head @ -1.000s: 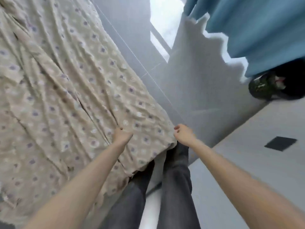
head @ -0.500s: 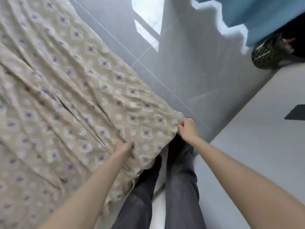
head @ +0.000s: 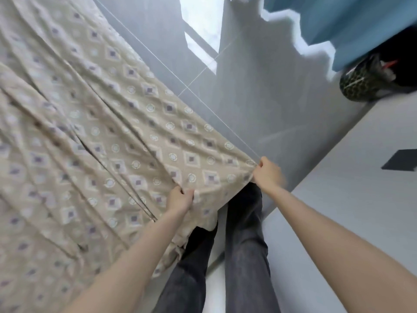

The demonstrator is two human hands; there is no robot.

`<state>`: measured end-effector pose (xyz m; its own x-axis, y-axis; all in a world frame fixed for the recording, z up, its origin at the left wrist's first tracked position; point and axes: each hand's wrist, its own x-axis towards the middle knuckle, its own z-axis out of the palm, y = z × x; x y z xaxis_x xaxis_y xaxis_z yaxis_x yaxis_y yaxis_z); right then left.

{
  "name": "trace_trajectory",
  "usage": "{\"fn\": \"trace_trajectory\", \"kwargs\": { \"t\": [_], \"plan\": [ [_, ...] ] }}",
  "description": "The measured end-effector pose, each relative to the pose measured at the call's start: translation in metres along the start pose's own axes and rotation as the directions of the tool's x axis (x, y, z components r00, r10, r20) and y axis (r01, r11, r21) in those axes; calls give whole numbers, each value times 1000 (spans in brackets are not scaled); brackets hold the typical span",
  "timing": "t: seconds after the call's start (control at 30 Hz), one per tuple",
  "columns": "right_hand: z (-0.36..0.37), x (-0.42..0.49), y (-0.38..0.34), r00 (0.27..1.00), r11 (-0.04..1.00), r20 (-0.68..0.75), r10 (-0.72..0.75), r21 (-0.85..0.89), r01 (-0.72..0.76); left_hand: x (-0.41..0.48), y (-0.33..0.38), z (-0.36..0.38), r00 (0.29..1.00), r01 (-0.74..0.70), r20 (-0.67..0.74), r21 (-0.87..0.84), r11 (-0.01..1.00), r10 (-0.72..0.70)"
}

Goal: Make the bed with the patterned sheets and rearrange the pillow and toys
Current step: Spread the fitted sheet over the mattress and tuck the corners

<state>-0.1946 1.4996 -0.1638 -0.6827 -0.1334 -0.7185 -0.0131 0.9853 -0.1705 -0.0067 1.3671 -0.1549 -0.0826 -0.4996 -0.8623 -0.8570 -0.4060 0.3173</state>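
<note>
Since one second ago, both hands have closed on the cloth. The right hand (head: 268, 172), then just clear of the corner, now pinches that corner between thumb and curled fingers. The left hand (head: 180, 199), then laid on the fabric, now clenches a fold of it. We count one patterned sheet (head: 135, 132), two hands, two trouser legs (head: 246, 245), one blue curtain (head: 349, 26), one spotted shoe (head: 354, 86) and one dark rectangle (head: 399, 162) on a pale surface (head: 361, 188) at right. The sheet, beige with purple diamonds and pale rings, fills the left half of the view. We cannot tell whether a mattress lies beneath it. Its outer edge runs straight from upper left down to the right hand, and the short hem is drawn taut between the two hands. Below the left hand the hem sags over the nearer trouser leg. Beyond the outer edge, the grey tiled floor (head: 259, 98) lies open as far as the curtain and the shoe, both well apart from the sheet. The folds, and so the sheet's long axis, run from upper left to lower right. The pinched corner points toward the lower right, at the person.
</note>
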Motion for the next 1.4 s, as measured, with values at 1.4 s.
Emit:
{"fn": "trace_trajectory", "kwargs": {
  "t": [1.4],
  "plan": [
    [-75,-228,-209,636,668,261,-726,53,742,-172,10,-219,977,-183,-204,-629,756,67]
  ]
}}
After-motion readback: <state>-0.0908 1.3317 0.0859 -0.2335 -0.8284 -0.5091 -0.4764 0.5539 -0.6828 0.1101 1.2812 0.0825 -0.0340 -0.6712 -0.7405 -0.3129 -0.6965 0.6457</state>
